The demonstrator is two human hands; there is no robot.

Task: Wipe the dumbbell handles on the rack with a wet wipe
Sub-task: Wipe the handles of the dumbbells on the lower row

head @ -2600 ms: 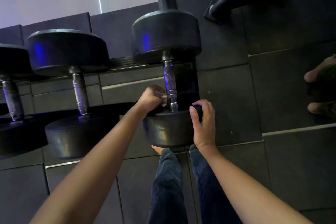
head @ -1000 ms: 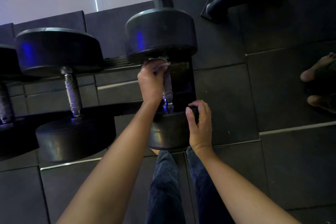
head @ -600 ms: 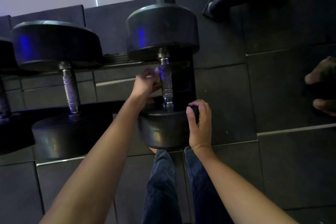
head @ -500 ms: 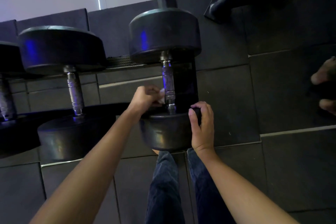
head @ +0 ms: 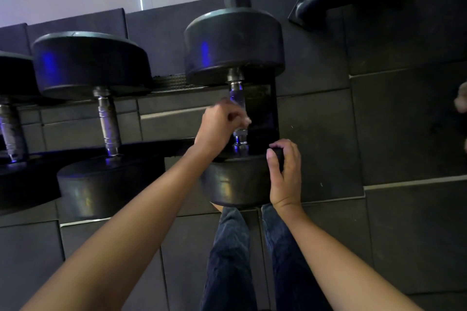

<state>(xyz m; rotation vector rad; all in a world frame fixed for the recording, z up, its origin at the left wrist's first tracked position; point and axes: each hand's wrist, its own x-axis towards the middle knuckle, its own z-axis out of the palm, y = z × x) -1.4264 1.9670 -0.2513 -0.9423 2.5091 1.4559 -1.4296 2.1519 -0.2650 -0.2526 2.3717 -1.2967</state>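
The right hand (head: 285,174) grips the rim of the near weight head (head: 237,182). Just behind it, the left hand (head: 219,129) is clenched around the lower half of the dumbbell handle (head: 237,91), which spans the rack (head: 151,149). A neighbour dumbbell (head: 107,118) rests to the left.

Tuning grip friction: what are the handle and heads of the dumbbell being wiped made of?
Handle: metal, likely chromed steel. It is shiny, with blue glints and ringed grooves.
Far head and near head: matte black, probably a rubber coating, going by the dull sheen and scuffs. Painted iron is possible.
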